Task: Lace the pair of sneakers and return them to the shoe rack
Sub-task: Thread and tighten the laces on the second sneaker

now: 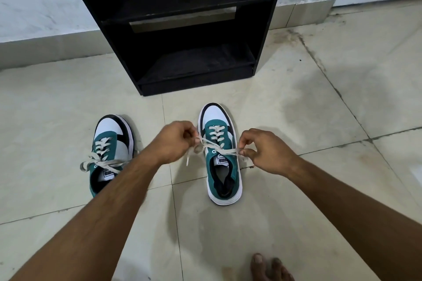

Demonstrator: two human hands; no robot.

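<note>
Lace (pixel 225 151) crosses the right sneaker (pixel 222 162), which stands on the floor (pixel 296 189) in front of the rack (pixel 182 52), toe toward it. Each end is pinched: the left hand (pixel 175 141) is closed on the end at the shoe's left side, the right hand (pixel 265 150) is closed on the end stretched out to its right, both held just above the top eyelets. The step looks like tightening and tying this shoe. To do it well, pull both ends evenly outward so the crossings below sit flat and snug, keep the tongue centred, then cross the ends close to the shoe rather than high in the air, so the knot seats low. The left end hangs short past the fingers, so leave enough slack on that side for a loop. The left sneaker (pixel 112 155), further left of the rack, already appears laced and tied. Both shelves of the rack show no shoes, so the pair can go there once the knot is done. A bare foot (pixel 269 268) sits nearer the person.
</note>
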